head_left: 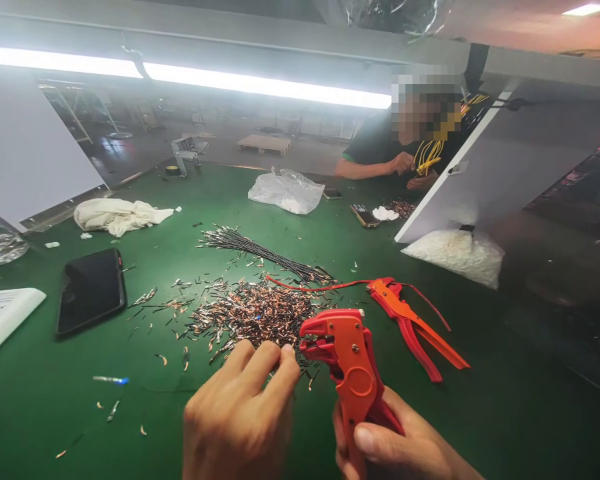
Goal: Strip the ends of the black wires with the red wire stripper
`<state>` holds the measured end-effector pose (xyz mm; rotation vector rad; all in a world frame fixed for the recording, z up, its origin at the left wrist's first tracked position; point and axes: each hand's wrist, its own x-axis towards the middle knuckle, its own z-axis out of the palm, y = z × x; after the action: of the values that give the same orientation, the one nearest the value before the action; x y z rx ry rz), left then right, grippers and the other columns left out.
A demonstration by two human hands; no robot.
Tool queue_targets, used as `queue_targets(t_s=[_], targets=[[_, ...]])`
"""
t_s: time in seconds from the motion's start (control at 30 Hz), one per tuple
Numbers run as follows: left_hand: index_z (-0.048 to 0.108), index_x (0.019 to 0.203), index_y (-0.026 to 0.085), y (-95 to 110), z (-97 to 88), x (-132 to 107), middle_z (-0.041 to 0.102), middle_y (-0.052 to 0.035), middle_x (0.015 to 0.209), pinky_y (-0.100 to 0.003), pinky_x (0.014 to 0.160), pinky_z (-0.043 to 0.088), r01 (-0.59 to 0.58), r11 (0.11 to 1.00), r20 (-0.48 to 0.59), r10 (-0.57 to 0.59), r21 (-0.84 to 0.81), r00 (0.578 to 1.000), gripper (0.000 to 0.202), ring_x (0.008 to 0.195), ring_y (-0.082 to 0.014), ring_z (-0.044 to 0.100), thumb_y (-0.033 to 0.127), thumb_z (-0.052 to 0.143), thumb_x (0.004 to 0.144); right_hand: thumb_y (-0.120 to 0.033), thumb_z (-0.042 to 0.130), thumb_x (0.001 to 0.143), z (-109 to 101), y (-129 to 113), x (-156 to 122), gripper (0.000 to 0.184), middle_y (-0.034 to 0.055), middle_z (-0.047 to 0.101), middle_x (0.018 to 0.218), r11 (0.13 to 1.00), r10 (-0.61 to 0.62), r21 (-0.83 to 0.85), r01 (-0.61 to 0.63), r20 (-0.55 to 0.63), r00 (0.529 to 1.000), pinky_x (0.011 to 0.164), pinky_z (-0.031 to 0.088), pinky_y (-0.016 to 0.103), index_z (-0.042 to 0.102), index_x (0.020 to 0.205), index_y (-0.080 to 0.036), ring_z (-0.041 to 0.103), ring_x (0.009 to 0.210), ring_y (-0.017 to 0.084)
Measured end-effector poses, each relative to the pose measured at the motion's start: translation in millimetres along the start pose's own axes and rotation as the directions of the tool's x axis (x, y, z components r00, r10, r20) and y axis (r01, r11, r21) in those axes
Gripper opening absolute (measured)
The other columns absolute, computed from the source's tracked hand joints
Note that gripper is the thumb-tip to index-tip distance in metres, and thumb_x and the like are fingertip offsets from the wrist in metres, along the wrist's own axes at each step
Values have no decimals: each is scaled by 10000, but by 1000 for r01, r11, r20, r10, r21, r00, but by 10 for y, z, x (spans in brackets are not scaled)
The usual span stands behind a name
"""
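Stripper point(354, 363) in right hand point(407, 440): long axis steep, nose left.

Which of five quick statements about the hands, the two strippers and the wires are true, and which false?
1. The right hand holds a red-orange stripper. True.
2. Black wires lie beyond the scrap pile. True.
3. The scrap pile is right of the held stripper. False: it is left of it.
4. A second stripper lies on the green table. True.
5. The left hand grips the second stripper. False: nothing grips it.

Bare left hand point(244, 407), bare right hand point(397, 437), seemingly short-nailed
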<state>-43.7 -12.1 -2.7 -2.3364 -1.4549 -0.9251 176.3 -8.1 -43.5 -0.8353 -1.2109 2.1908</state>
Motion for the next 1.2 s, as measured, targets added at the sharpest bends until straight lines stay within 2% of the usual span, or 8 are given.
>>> queue_targets(t_s=[0.27,0.43,0.5,0.6,0.7,0.87,1.03,1.2], targets=[[552,796,223,-45,45,-51,589,52,739,-189,585,419,257,928,97,-239,-271,966,212,642,-87,559,77,534,949,-563,685,837,11,-91,-37,457,39,599,694,998,60,16,-60,-27,998,634,427,250,603,876,-115,547,629,127],[603,852,255,-98,44,-62,637,73,770,-176,626,436,289,901,21,-299,-324,954,168,688,-79,590,108,589,933,-577,657,849,-19,-86,1,463,25,557,665,999,-10,-51,11,17,1000,597,402,238,614,819,-116,531,617,127],[600,807,249,-75,18,-46,610,77,739,-172,621,434,361,860,14,-382,-360,924,173,651,-73,567,128,597,930,-566,656,853,-30,-63,12,453,19,545,660,997,-24,-66,25,23,999,588,393,234,620,824,-115,529,620,127],[563,703,230,-15,-21,-13,523,79,663,-177,543,391,511,766,29,-544,-390,838,232,557,-66,480,174,598,925,-581,657,843,-34,-37,6,468,14,530,654,998,-24,-60,26,24,999,571,379,230,619,836,-115,517,614,127],[547,656,223,24,-30,10,460,79,625,-189,515,359,574,708,47,-612,-412,790,263,532,-74,408,212,598,914,-603,665,825,-12,-53,-17,489,14,532,665,998,9,-56,-7,19,1000,573,367,233,609,850,-118,500,608,124],[550,651,218,28,-18,22,475,71,635,-187,541,367,592,689,54,-632,-418,774,260,574,-78,440,213,593,907,-618,646,831,34,-142,-32,499,34,552,715,994,22,-111,-17,46,999,609,348,249,607,838,-120,475,653,131],[584,660,225,10,-40,52,506,77,611,-169,502,384,519,709,113,-536,-477,836,230,529,-72,458,186,628,882,-601,636,839,31,-151,-18,474,34,555,719,993,-19,-117,29,82,996,605,348,255,612,817,-128,486,647,136],[570,650,223,-1,-40,65,492,74,608,-173,480,372,529,731,105,-541,-431,834,247,516,-73,437,187,625,887,-564,650,847,19,-118,-26,432,18,529,726,996,-53,-73,59,84,995,585,331,242,602,848,-134,444,631,121]])
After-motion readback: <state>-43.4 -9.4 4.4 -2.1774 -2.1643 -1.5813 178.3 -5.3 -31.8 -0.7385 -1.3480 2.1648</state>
